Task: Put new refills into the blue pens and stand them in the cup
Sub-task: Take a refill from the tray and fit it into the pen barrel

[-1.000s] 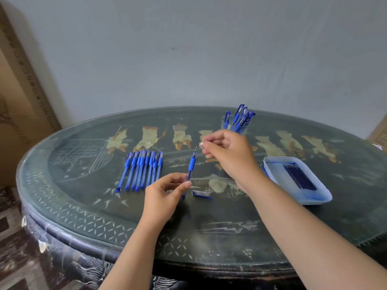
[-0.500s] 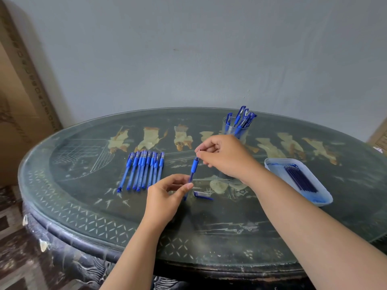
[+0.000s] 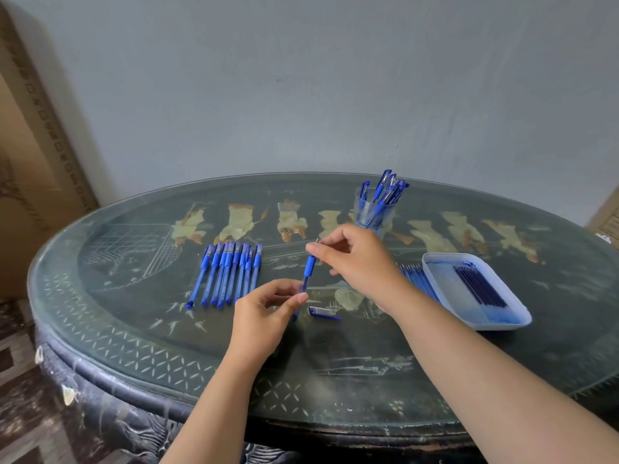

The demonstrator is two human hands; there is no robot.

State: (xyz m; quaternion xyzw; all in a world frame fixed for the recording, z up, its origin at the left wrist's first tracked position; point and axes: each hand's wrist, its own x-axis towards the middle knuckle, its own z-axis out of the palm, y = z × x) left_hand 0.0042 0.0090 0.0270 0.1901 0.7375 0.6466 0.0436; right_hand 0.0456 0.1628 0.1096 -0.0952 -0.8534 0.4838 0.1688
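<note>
Head view: blue pen (image 3: pixel 309 267), markings illegible

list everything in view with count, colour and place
table: one, dark with pale inlay, under everything
cup: one, clear, far side of table
pens in cup: several, blue, standing capped
pens in row: about nine, blue, lying left of centre
tray: one, pale, right side
refills in tray: a bunch, dark blue, side by side
loose refills: several, blue, on table left of tray
cap: one, blue, lying near centre
held pen: one, blue, uncapped, between both hands
cardboard: brown, far left
left hand: holds held pen's lower barrel
right hand: pinches held pen's top end
</note>
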